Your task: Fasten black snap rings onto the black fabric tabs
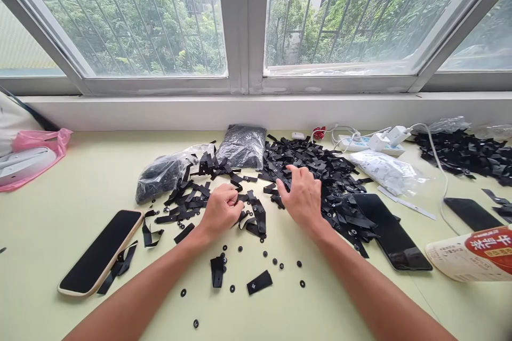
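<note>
My left hand (222, 209) is closed over the middle of the table, its fingertips pressed together beside some black fabric strips (257, 212); what it grips, if anything, is too small to make out. My right hand (303, 195) rests at the left edge of a large heap of black strips (340, 170), thumb and index finger apart, with nothing visible between them. Small black round discs (274, 261) lie scattered below the hands. Nearer me lies a black label marked M (260, 282), with a folded strip (216, 272) to its left.
A phone in a pale case (102, 250) lies at left, a black phone (394, 232) at right beside a cup (472, 256). Plastic bags (242, 146) stand behind the strips. A white cable (438, 160) and power strip (360, 144) are at back right.
</note>
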The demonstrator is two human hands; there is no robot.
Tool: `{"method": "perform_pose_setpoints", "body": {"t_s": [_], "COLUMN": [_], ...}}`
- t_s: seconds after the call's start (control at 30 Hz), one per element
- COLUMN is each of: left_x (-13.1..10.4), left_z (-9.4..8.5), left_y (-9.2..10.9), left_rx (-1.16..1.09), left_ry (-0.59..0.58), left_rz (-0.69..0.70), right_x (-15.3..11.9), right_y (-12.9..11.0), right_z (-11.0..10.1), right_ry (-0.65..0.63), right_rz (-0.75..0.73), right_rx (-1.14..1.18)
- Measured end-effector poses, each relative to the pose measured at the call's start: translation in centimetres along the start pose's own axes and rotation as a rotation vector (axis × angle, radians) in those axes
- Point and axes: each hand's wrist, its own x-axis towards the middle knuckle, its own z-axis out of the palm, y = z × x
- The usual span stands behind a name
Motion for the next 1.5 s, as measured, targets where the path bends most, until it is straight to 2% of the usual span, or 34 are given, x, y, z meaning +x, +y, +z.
{"method": "perform_pose_setpoints", "body": {"t_s": [0.1,0.2,0.3,0.37,0.47,0.53,0.6,0.67,0.83,0.9,1.0,1.13,1.5], "left_x": [0.0,0.1,0.0,-0.2,-0.5,-0.6,-0.6,-0.5,-0.5,-0.6,-0.8,-1.0,-1.1], "left_z": [-0.1,-0.3,-0.3,-0.2,0.1,0.3,0.3,0.4,0.4,0.5,0.5,0.4,0.3], "left_y": [0.4,0.8,0.8,0.7,0.6,0.6,0.6,0.5,0.4,0.3,0.3,0.3,0.2], "left_rx": [0.069,0.084,0.059,0.02,-0.059,-0.105,-0.1,-0.046,0.0,0.001,0.015,-0.037,-0.051], "left_ry": [0.033,0.069,0.074,0.076,0.028,-0.059,-0.144,-0.177,-0.105,-0.09,-0.14,-0.227,-0.347], "left_rz": [0.032,0.038,0.073,0.124,0.176,0.181,0.178,0.175,0.084,0.057,0.116,0.179,0.258], "right_x": [0.6,0.7,0.6,0.2,-0.8,-1.5,-1.9,-2.1,-2.0,-2.1,-2.5,-2.8,-3.0], "right_y": [2.1,2.7,1.7,0.6,-1.2,-2.2,-2.7,-2.9,-3.1,-3.1,-3.3,-3.3,-3.2], "right_z": [0.6,0.9,0.5,0.1,-0.1,-0.1,0.0,-0.1,-0.5,-0.3,0.1,0.5,0.8], "right_ry": [-0.072,-0.086,-0.012,0.006,-0.06,-0.106,-0.144,-0.173,-0.109,-0.16,-0.277,-0.344,-0.317], "right_rz": [0.019,0.007,-0.028,-0.113,-0.288,-0.358,-0.381,-0.383,-0.26,-0.275,-0.336,-0.336,-0.384], "right_rx": [-0.112,-0.051,0.105,0.262,0.468,0.521,0.514,0.487,0.424,0.408,0.419,0.46,0.346]}}
